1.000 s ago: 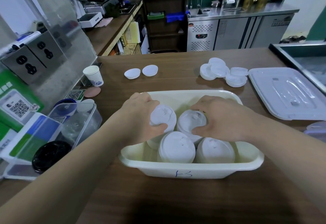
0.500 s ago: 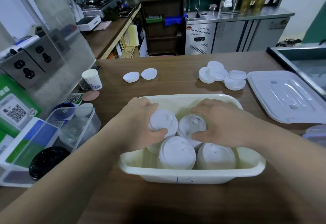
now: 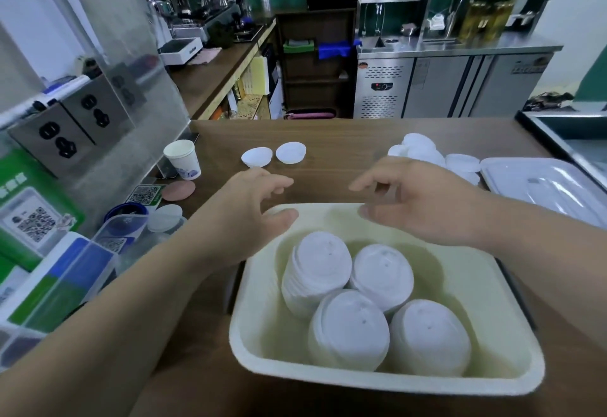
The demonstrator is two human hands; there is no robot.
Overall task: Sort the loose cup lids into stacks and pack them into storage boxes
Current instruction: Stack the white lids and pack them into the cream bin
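Note:
Several stacks of white cup lids stand packed together in a cream storage box on the wooden counter. My left hand hovers over the box's far left corner, fingers loosely spread, holding nothing. Above the far rim, my right hand is also empty, its fingers relaxed. Two loose white lids lie further back on the counter. A pile of loose lids sits at the back right, partly hidden behind my right hand.
A clear box lid lies at the right. A paper cup and a pink coaster sit at the left, near clear containers and a socket panel. A steel sink edge runs at far right.
Both hands have let go of the two rear lid stacks and lifted up and back, above the box's far rim. The camera has moved closer to the box.

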